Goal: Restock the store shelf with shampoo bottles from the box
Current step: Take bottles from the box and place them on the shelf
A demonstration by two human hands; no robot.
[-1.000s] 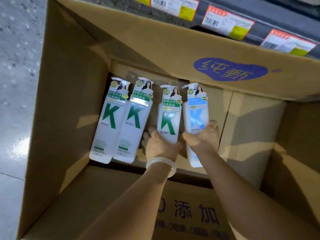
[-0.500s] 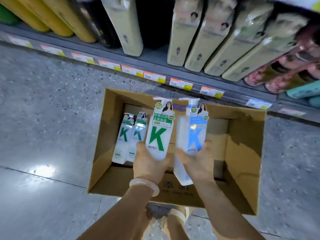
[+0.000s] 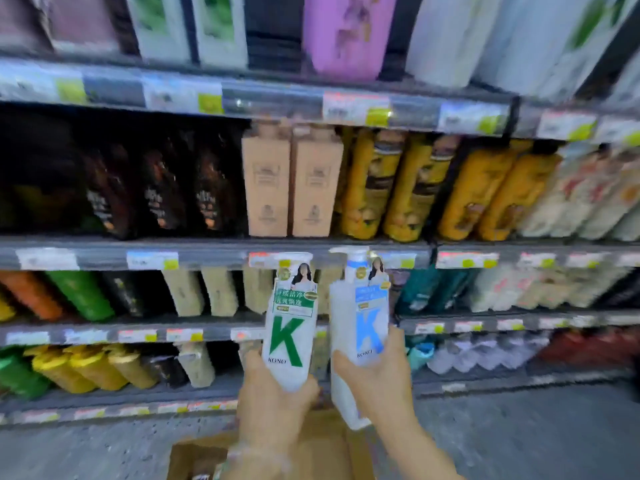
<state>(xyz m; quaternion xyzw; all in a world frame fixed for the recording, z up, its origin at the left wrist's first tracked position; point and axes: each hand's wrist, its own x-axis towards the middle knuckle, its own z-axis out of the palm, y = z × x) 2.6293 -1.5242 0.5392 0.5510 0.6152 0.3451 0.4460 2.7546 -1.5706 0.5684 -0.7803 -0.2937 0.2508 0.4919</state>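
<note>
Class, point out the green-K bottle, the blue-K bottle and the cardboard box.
green-K bottle [image 3: 289, 341]: head view, on its green K.
blue-K bottle [image 3: 369, 332]: head view, on its blue K.
cardboard box [image 3: 194, 459]: head view, left flap.

Store shelf [image 3: 214, 252]: four tiers visible, grey front rails carrying price tags [image 3: 356, 107], all blurred. Top tier holds white, green-labelled and purple packs [image 3: 343, 32]. Second tier: dark brown bottles [image 3: 162, 188] toward the left, two tan cartons [image 3: 291, 188] mid, yellow bottles [image 3: 398, 188] right of them, pale floral ones at the right edge. Third tier: orange, green, beige, teal bottles. Bottom tier: yellow bottles [image 3: 79, 367] left, clear ones right. Grey speckled floor [image 3: 519, 438] below, with an open cardboard box [image 3: 322, 452] sitting on it near the shelf's foot.
</note>
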